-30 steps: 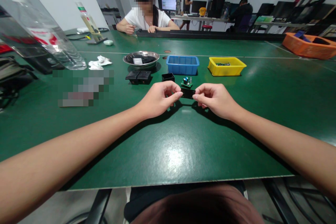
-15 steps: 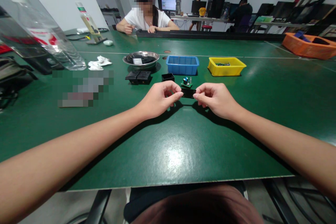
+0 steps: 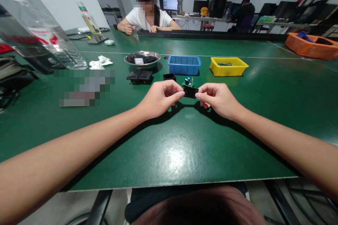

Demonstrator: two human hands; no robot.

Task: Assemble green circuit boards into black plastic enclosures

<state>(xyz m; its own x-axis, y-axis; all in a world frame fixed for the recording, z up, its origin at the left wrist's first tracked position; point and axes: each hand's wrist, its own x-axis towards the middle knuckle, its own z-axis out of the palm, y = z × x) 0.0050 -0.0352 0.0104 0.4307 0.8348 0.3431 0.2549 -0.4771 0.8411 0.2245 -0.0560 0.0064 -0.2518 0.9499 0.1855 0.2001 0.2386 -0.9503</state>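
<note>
A small flat black plate [image 3: 190,92] is held up between my two hands, just above the green table [image 3: 163,140]. My left hand [image 3: 164,99] pinches its left end between thumb and fingers. At the other end, my right hand [image 3: 218,100] grips the plate in the same way. Right behind the plate lies a small green circuit board [image 3: 188,81] with parts standing on it. A black open box [image 3: 169,77] sits behind my left hand, and black cases [image 3: 139,77] lie farther left.
Farther back stand a metal bowl [image 3: 142,60], a blue bin [image 3: 184,65] and a yellow bin [image 3: 229,67]. Bottles [image 3: 50,35] and crumpled tissue [image 3: 100,63] are on the left, an orange basket [image 3: 311,47] at the far right. A person [image 3: 148,15] sits across the table.
The black plate has tilted so that more of its flat face shows, and its right end sits slightly lower. Both hands keep their hold on it. A person in the background has moved right.
</note>
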